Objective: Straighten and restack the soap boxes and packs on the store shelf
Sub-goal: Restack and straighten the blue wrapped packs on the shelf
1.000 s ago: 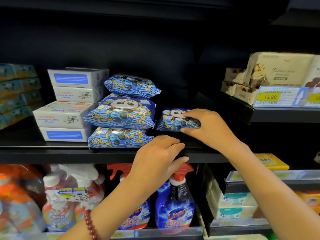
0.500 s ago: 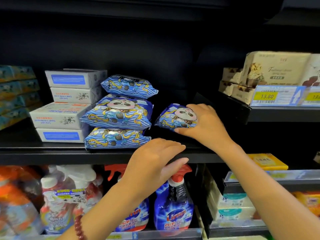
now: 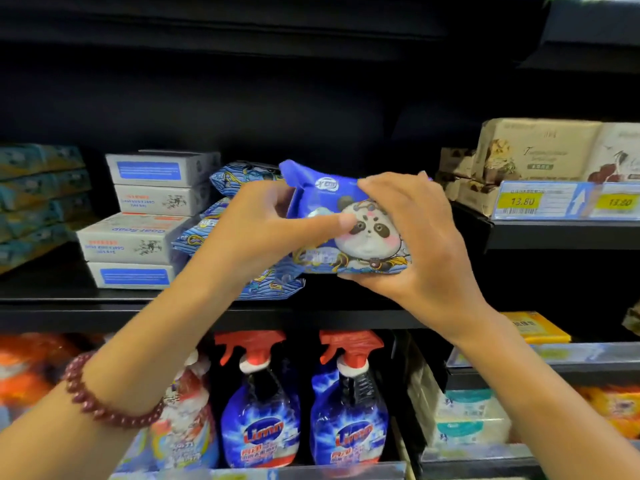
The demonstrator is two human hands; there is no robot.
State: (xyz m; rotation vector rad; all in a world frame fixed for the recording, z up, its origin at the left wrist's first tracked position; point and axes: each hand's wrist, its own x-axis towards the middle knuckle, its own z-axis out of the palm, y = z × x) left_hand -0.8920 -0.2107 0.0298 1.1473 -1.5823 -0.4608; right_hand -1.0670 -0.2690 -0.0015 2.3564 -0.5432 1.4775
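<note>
Now both hands, left hand (image 3: 256, 233) and right hand (image 3: 415, 237), closed around glossy, crinkly panda pack (image 3: 346, 230)

I see the panda pack (image 3: 349, 230) held at frame centre between my left hand (image 3: 256, 233) and right hand (image 3: 415, 237), in front of the pack stack (image 3: 221, 237) on the shelf (image 3: 104, 310), with the soap boxes (image 3: 145, 216) left of that stack and spray bottles (image 3: 304, 403) below.
</note>
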